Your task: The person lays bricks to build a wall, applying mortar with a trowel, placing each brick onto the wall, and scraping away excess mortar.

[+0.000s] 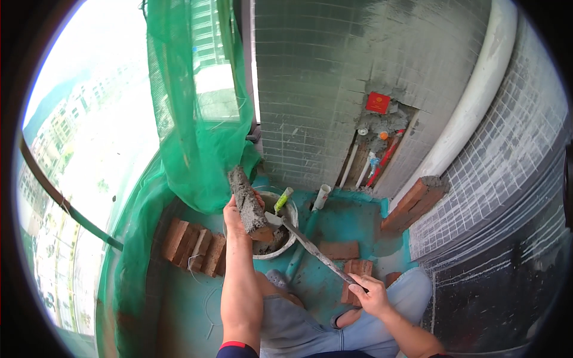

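My left hand is closed around a brick, held up over a bucket. Wet grey mortar coats the brick's upper face. My right hand grips the end of a trowel's long handle. The trowel's blade lies close by the near end of the brick; whether they touch I cannot tell. Below them stands the bucket, with grey mortar inside, partly hidden by the brick and my hand. A tool with a yellow-green handle leans in the bucket.
Several bricks stand in a row at left, beside green netting. More bricks lie right of a floor pipe. Stacked bricks stand by the tiled wall near a thick white pipe. Thin pipes run in a wall recess.
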A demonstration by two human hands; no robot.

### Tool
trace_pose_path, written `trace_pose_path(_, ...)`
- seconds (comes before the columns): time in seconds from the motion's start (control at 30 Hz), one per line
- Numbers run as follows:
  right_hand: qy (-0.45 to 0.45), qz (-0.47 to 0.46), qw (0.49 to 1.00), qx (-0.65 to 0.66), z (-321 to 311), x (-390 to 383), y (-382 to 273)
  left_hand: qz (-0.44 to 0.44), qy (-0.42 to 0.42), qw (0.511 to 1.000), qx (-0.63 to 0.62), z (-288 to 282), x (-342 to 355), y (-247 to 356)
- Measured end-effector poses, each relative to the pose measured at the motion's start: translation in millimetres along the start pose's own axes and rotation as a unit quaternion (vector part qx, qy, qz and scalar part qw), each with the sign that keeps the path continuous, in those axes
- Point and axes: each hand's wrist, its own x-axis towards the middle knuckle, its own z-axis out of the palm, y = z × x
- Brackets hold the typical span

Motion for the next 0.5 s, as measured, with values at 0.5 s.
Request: trace_pose_path(0.5, 0.255, 0.25, 0.845, 0.399, -96, -98, 37, -0.144, -0.102, 0.972, 0.158, 94, 45, -179)
